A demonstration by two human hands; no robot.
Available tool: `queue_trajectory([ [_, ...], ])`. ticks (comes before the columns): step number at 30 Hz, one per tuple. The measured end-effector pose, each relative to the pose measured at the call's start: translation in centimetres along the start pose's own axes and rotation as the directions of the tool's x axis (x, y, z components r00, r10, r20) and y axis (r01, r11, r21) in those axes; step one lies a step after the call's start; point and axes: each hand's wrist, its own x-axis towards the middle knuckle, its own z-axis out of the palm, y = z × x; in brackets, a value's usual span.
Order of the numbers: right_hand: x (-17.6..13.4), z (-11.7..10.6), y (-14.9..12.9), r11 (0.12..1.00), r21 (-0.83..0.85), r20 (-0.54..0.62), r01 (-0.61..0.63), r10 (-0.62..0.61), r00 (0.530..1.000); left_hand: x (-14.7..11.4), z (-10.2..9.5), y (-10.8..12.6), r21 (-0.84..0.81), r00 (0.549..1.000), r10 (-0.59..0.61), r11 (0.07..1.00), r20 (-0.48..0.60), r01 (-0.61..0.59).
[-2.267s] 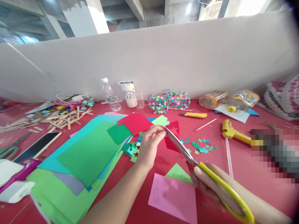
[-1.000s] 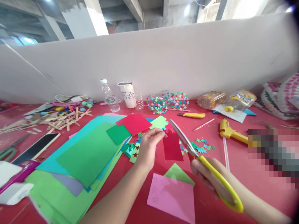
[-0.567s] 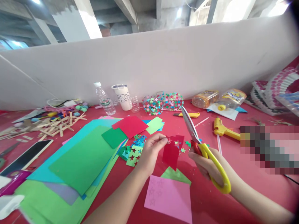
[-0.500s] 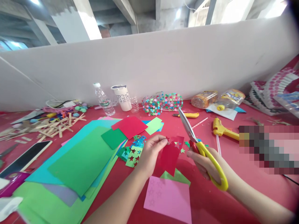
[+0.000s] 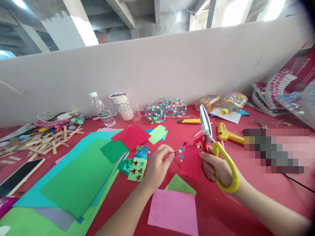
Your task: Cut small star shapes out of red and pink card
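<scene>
My left hand (image 5: 161, 165) pinches a tiny red paper star (image 5: 175, 153) between thumb and forefinger. My right hand (image 5: 218, 165) grips yellow-handled scissors (image 5: 207, 126), blades pointing up and away. A red paper piece with a notched upper edge (image 5: 191, 160) is at my right fingertips; whether they pinch it is hard to tell against the red table. Small coloured stars (image 5: 180, 151) are scattered between my hands. Below them, a pink paper with drawn star outlines (image 5: 173, 211) overlaps a green piece (image 5: 180, 185). Green paper with star-shaped holes (image 5: 137, 169) lies left of my left hand.
Large coloured sheets (image 5: 73, 173) cover the left side, near a phone (image 5: 21, 175) and wooden sticks (image 5: 54, 141). Behind stand a water bottle (image 5: 102, 111), a cup (image 5: 122, 106) and star-covered clear shapes (image 5: 155, 113). A utility knife (image 5: 189, 121) and glue gun (image 5: 227, 134) lie right.
The red paper has shifted from beneath my left hand toward my right hand. The small star stays in my left fingers, now apart from the paper. The view has turned slightly right.
</scene>
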Motion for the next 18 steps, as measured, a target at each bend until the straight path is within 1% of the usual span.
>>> queue_trajectory([
  [1, 0.2, -0.1, 0.3, 1.000, 0.030, -0.014, -0.001, 0.001, 1.000, 0.0, -0.1, -0.3, 0.159, 0.996, 0.062, 0.985, 0.061, -0.071],
  [2, 0.4, -0.2, 0.6, 0.998, 0.055, -0.024, -0.004, 0.005, 1.000, 0.0, -0.2, -0.6, 0.309, 0.987, 0.103, 0.941, 0.123, -0.137],
  [3, 0.6, -0.3, 0.8, 0.997, 0.075, -0.028, -0.008, 0.010, 1.000, 0.0, -0.1, -0.9, 0.425, 0.976, 0.131, 0.884, 0.176, -0.195],
  [4, 0.7, -0.2, 0.9, 0.996, 0.090, -0.026, -0.012, 0.014, 1.000, -0.1, 0.0, -1.2, 0.504, 0.965, 0.147, 0.830, 0.218, -0.240],
  [5, 0.7, -0.2, 1.0, 0.995, 0.102, -0.022, -0.015, 0.018, 1.000, -0.1, 0.2, -1.3, 0.553, 0.960, 0.157, 0.791, 0.231, -0.262],
  [6, 0.7, -0.1, 1.0, 0.994, 0.111, -0.017, -0.019, 0.022, 1.000, -0.2, 0.4, -1.5, 0.582, 0.961, 0.165, 0.768, 0.222, -0.266],
  [9, 0.6, 0.0, 1.0, 0.991, 0.129, -0.012, -0.027, 0.029, 0.999, -0.2, 0.9, -1.6, 0.621, 0.966, 0.203, 0.740, 0.158, -0.257],
  [11, 0.6, 0.0, 1.0, 0.991, 0.133, -0.017, -0.028, 0.030, 0.999, -0.1, 0.9, -1.6, 0.653, 0.953, 0.242, 0.695, 0.180, -0.300],
  [13, 0.5, -0.1, 0.9, 0.991, 0.128, -0.020, -0.026, 0.029, 0.999, 0.0, 0.7, -1.6, 0.671, 0.943, 0.252, 0.663, 0.219, -0.333],
  [14, 0.5, -0.1, 0.9, 0.992, 0.122, -0.017, -0.028, 0.030, 0.999, 0.1, 0.5, -1.6, 0.665, 0.947, 0.240, 0.674, 0.215, -0.322],
  [15, 0.5, -0.1, 0.8, 0.993, 0.114, -0.011, -0.030, 0.031, 0.999, 0.1, 0.3, -1.5, 0.645, 0.956, 0.222, 0.706, 0.191, -0.293],
  [17, 0.4, 0.0, 0.7, 0.995, 0.092, 0.004, -0.035, 0.035, 0.999, 0.1, 0.1, -1.1, 0.549, 0.979, 0.177, 0.811, 0.101, -0.203],
  [18, 0.4, 0.0, 0.5, 0.996, 0.078, 0.013, -0.036, 0.035, 0.999, 0.1, 0.0, -0.8, 0.469, 0.987, 0.147, 0.869, 0.058, -0.157],
])
